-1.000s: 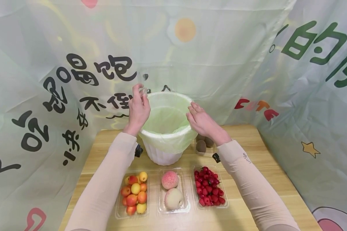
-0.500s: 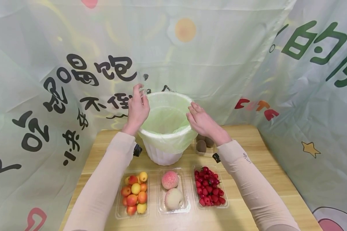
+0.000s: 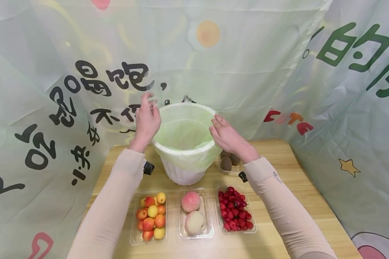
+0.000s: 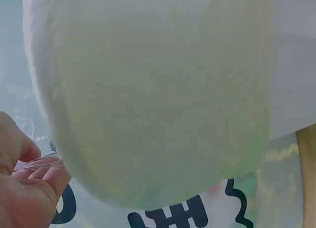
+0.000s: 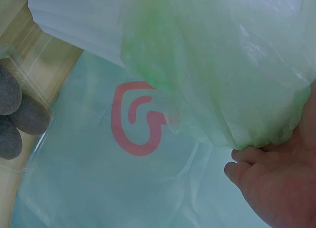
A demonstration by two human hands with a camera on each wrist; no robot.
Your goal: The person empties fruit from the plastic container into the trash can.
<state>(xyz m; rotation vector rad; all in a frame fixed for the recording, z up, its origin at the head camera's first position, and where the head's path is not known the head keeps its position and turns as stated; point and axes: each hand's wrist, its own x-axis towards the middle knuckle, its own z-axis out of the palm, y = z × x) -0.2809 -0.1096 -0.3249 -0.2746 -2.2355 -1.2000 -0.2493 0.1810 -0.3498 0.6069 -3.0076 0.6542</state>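
A white ribbed trash bin (image 3: 183, 172) stands at the back of the table, lined with a pale green plastic bag (image 3: 194, 156) folded over its rim. My left hand (image 3: 148, 120) is up beside the bin's left rim. It pinches a clear thin-edged plastic piece (image 4: 39, 163), like a box or lid, barely visible against the curtain. At the opposite side, my right hand (image 3: 228, 135) holds the bin's rim through the bag. In the right wrist view its fingers (image 5: 247, 156) show at the edge of the bag, the thumb mostly hidden.
Along the front are clear boxes of apricot-like fruit (image 3: 152, 217), two peaches (image 3: 192, 216) and red berries (image 3: 235, 210). A box of brown kiwi-like fruit (image 3: 227, 163) sits behind my right wrist. Printed curtains (image 3: 246, 72) enclose the wooden table (image 3: 278, 169) at the back and sides.
My left hand has moved left, away from over the bin's rim, taking the clear plastic piece with it. The right hand and the fruit boxes have stayed in place.
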